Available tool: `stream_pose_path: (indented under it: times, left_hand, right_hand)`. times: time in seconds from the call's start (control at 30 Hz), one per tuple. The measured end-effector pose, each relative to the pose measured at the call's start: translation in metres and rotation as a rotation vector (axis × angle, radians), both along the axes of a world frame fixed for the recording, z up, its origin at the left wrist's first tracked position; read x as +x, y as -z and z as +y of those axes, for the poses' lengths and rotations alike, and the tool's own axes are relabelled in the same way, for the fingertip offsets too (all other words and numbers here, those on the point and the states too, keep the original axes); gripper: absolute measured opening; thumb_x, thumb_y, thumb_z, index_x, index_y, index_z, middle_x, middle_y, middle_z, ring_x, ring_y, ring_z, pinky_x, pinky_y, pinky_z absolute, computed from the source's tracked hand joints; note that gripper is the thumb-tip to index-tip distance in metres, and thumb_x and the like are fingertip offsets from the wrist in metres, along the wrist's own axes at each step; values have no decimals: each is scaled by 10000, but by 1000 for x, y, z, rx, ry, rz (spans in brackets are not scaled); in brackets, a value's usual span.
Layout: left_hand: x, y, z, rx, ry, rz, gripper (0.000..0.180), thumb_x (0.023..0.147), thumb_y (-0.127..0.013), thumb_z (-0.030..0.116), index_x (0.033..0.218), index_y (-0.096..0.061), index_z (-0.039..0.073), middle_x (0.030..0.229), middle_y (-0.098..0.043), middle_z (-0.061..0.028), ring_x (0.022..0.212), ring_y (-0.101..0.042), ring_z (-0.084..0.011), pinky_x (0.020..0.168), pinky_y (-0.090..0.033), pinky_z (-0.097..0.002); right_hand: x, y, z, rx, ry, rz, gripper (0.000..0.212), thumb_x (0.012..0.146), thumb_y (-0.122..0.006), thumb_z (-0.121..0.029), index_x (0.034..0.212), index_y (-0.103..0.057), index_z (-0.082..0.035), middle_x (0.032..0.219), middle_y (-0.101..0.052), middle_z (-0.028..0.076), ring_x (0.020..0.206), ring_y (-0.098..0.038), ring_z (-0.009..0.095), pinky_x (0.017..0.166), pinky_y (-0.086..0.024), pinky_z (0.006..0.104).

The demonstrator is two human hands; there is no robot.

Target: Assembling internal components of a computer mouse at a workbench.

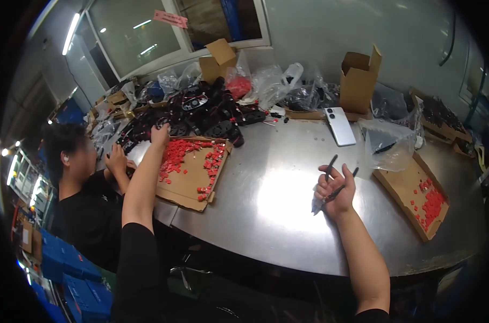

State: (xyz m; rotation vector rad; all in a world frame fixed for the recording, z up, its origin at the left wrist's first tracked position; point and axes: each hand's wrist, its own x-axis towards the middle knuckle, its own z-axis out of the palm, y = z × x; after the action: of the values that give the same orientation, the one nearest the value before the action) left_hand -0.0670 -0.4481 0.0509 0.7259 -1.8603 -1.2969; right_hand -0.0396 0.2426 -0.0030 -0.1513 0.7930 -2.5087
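My left hand (160, 134) is stretched out over the near edge of a heap of black fan-like parts with thin wires (196, 107). Its fingers are closed against a small dark thing whose kind I cannot make out. Beneath that forearm lies a shallow cardboard tray (189, 183) holding many small red pieces (174, 156). Above the bare metal of the table, my right hand (337, 192) is closed around a black two-handled hand tool (333, 192), which looks like pliers or cutters. The handles point up and its tip points down to the left.
A co-worker (88, 188) sits close on the left, hands near the heap. On the metal table (266, 215) lie a silver phone (339, 126) and a second cardboard tray with red pieces (410, 207). Open cardboard boxes (357, 81) and clear plastic bags (387, 142) crowd the back.
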Motion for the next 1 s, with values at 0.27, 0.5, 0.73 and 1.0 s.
stream_pose_path:
  times: [0.27,0.5,0.73,1.0]
  left_hand:
    - [22,24,279,-961,514,-448,369,935,-680,260,1232,-703,42,1169,-674,-214,1095,-662,-398,968,-538,-463]
    - [42,54,201,-818,415,-377,308,996,-655,207,1229,-707,12,1060,-768,-162,906,-761,-293,813,-592,-387]
    - [25,81,206,-581,481,-245,237,950,-692,107,1164,-714,7,1076,-727,-166,993,-718,-308,887,-568,-386]
    - [41,37,258,-427,362,140,229,942,-735,83,1168,-724,45,998,-727,-86,926,-695,-181,827,-556,-331]
  right_hand:
    - [7,2,17,173,75,186,836,1011,-351,-790,1535,-394,-140,922,-628,90,537,-472,102,473,-372,244]
    - [14,-24,1,1509,517,1148,907,752,-881,-503,1489,-532,-106,1128,-633,161,909,-665,323,812,-577,408]
    - [19,-16,11,1879,272,1151,1069,710,-879,-590,1555,-465,-82,1320,-581,189,1228,-565,367,1060,-465,502]
    - [24,-2,6,1853,294,1250,1095,691,-873,-634,1564,-484,-98,1539,-466,294,1405,-474,459,1192,-376,528]
